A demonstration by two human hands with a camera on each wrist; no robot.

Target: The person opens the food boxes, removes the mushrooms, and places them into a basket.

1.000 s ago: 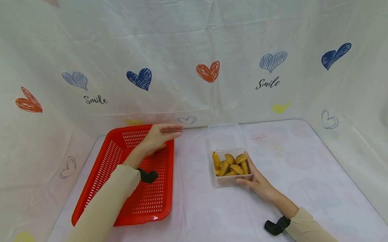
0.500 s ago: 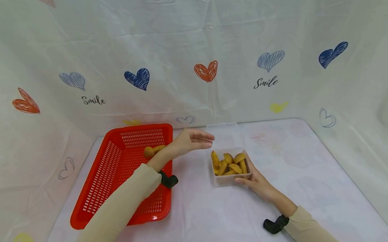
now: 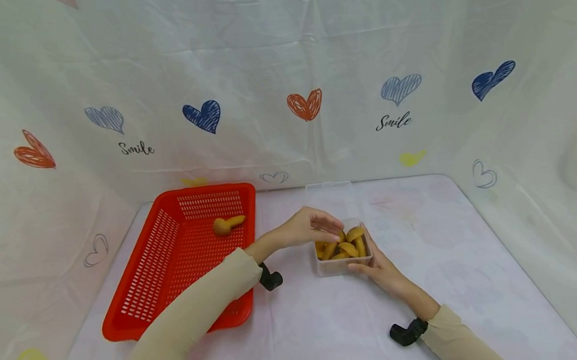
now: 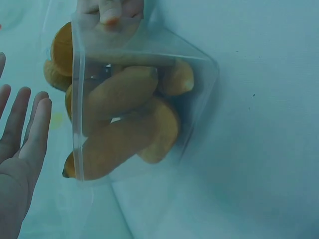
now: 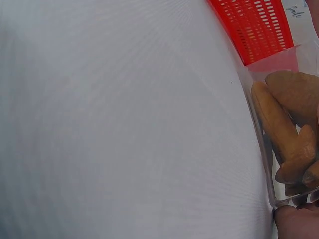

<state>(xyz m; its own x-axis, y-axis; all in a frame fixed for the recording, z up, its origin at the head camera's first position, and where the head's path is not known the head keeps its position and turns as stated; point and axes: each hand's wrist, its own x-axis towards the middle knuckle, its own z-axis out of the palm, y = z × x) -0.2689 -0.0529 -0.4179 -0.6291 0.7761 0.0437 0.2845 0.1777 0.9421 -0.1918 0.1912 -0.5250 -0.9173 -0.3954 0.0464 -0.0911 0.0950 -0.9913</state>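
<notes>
A clear plastic box (image 3: pixel 330 269) stands on the table, full of yellow-brown mushrooms (image 3: pixel 349 248). My right hand (image 3: pixel 387 277) grips its right side, thumb at the front and fingers round the side. Over the box's left part hovers my left hand (image 3: pixel 306 227), hiding some mushrooms. In the left wrist view the left hand's fingers (image 4: pixel 37 124) are stretched and hold nothing, beside the open top of the box. Through the clear wall, mushroom stems and caps (image 4: pixel 122 144) show. One mushroom (image 3: pixel 227 225) lies in the red basket (image 3: pixel 184 278).
The perforated red basket takes up the table's left side, near the box. The box's clear lid (image 3: pixel 329 195) lies folded back behind it. A white sheet with printed hearts (image 3: pixel 305 105) hangs at the back and sides of the table (image 3: pixel 425 237).
My left hand has moved right, from above the red basket to over the box, bringing the mushroom in the basket into full view. The right hand keeps its grip on the box.
</notes>
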